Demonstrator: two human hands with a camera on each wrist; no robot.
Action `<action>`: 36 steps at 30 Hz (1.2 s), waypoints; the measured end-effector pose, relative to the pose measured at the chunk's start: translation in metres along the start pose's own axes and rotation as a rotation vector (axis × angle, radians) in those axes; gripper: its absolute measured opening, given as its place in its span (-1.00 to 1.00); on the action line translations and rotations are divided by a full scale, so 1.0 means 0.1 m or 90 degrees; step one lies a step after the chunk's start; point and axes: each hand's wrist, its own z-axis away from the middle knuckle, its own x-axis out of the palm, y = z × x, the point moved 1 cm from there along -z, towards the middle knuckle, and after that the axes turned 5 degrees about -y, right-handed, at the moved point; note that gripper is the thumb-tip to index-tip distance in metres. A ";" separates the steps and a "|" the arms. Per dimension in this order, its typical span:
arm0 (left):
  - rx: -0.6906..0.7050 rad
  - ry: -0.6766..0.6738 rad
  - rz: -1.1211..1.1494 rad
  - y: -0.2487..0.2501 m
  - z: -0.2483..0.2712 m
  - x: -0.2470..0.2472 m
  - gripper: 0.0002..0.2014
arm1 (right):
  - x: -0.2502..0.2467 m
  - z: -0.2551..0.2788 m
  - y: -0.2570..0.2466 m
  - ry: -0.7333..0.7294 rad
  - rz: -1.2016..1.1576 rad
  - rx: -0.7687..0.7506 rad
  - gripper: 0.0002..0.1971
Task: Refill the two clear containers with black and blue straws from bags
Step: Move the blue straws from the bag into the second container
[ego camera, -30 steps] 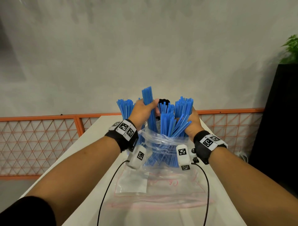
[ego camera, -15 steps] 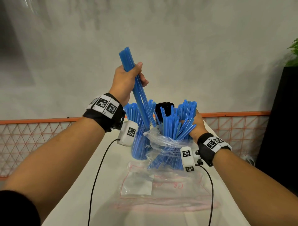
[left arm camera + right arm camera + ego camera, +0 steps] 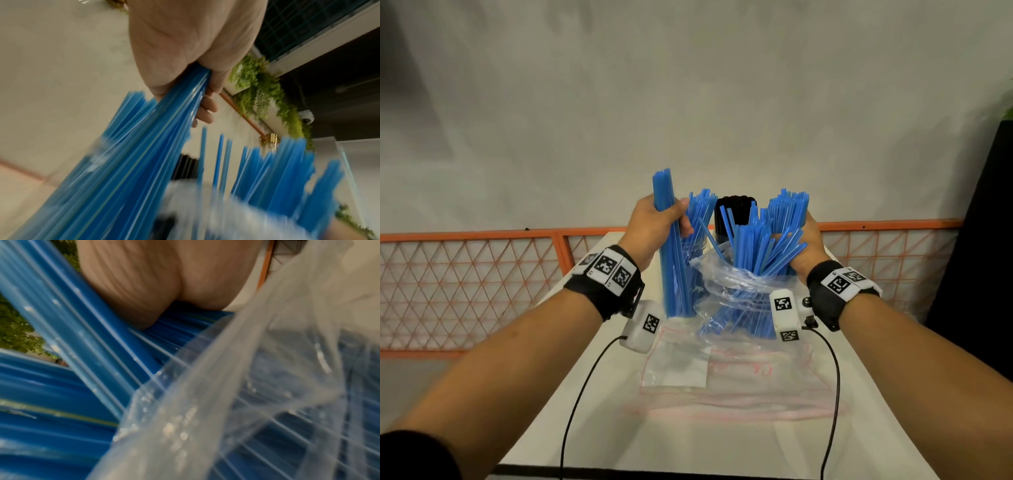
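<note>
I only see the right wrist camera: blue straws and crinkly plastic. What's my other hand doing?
Observer: Your left hand grips a bunch of blue straws, held upright.
Operator: Where's the bunch?
Observer: Beside the clear container of blue straws, left of the bag. I can't tell if it's inside.
Operator: Any black straws?
Observer: Yes, black straws stand behind the bag.

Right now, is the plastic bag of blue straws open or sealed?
Open. The plastic bag has its mouth gaping, with blue straws fanning out above it, gripped by the right hand.
</note>
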 end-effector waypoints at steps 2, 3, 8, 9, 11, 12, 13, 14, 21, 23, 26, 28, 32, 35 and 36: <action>-0.021 -0.015 -0.016 -0.26 0.10 0.05 -0.71 | 0.03 -0.01 -0.01 -0.037 -0.171 0.043 -0.34; -0.028 -0.022 -0.018 -0.37 0.14 0.07 -0.72 | 0.03 -0.02 0.00 -0.032 -0.187 0.043 -0.34; -0.058 -0.017 0.036 -0.67 0.22 0.11 -0.77 | 0.03 -0.01 0.03 -0.046 -0.172 0.044 -0.28; -0.060 -0.026 0.049 -0.69 0.22 0.11 -0.78 | 0.03 -0.01 0.02 -0.048 -0.168 0.043 -0.26; -0.058 -0.051 0.076 -0.72 0.22 0.12 -0.79 | 0.03 -0.02 0.03 -0.041 -0.164 0.045 -0.28; -0.056 -0.063 0.096 -0.73 0.23 0.13 -0.81 | 0.03 -0.03 0.04 -0.025 -0.169 0.054 -0.33; -0.056 -0.071 0.116 -0.75 0.23 0.14 -0.83 | 0.02 -0.05 0.05 -0.005 -0.176 0.063 -0.43; -0.057 -0.071 0.130 -0.77 0.23 0.15 -0.84 | 0.00 -0.07 0.05 0.014 -0.176 0.068 -0.52; -0.067 -0.006 0.107 -0.90 0.21 0.25 -0.77 | -0.03 -0.09 0.08 0.042 -0.119 0.053 -0.62; -0.074 -0.004 0.114 -0.92 0.20 0.26 -0.78 | -0.03 -0.09 0.09 0.041 -0.111 0.052 -0.62; -0.082 -0.007 0.140 -0.98 0.22 0.24 -0.76 | -0.04 -0.09 0.08 0.038 -0.132 0.055 -0.63; -0.096 -0.005 0.148 -1.03 0.26 0.22 -0.72 | -0.05 -0.09 0.07 0.032 -0.140 0.050 -0.63; -0.127 0.002 0.145 -1.12 0.33 0.20 -0.66 | -0.05 -0.08 0.07 0.007 -0.181 0.047 -0.61; -0.131 -0.005 0.145 -1.08 0.35 0.21 -0.67 | -0.05 -0.08 0.08 0.007 -0.175 0.043 -0.61; -0.130 -0.003 0.143 -1.05 0.35 0.20 -0.68 | -0.05 -0.08 0.09 0.013 -0.161 0.040 -0.61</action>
